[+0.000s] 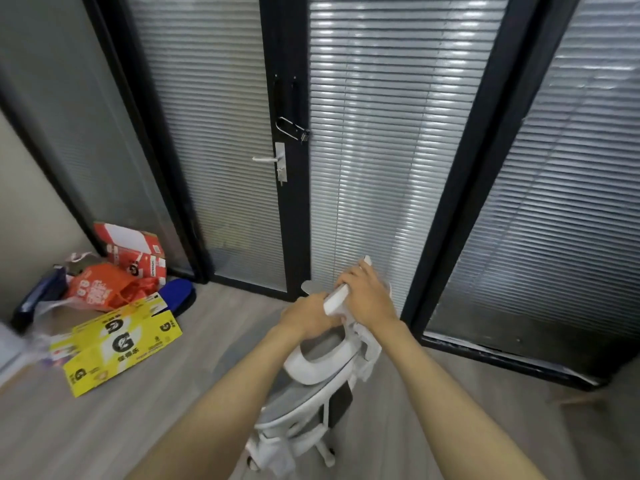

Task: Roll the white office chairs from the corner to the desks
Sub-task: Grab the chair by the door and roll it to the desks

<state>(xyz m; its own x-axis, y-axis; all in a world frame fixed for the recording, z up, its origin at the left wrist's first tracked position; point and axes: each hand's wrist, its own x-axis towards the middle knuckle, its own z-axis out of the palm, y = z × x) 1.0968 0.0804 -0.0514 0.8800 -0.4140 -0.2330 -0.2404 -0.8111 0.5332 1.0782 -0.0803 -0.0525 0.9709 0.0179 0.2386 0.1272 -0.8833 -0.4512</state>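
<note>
White chair (313, 370) is directly below the camera on the grey wood floor (173, 410). Its wheeled base (277, 452) is nearest, with the grey mesh back above that. Both hands are at the top of the chair, close together. Left hand (306, 317) curls over the left end of the white headrest (334, 301). Right hand (369, 299) wraps the same bar from the right. Both are clamped on it.

Left of the chair, on the floor: a yellow box (121, 344), well apart from the wheels. Past that is an orange bag (100, 289), a red and white box (135, 252) and something flat and blue (178, 292), all bunched in the corner.

Just beyond the chair is a black-framed glass door (287, 220) with its blinds (381, 150) closed. Above the chair on that frame: a silver lever handle (265, 159) and a U-lock (292, 131) over it.
</note>
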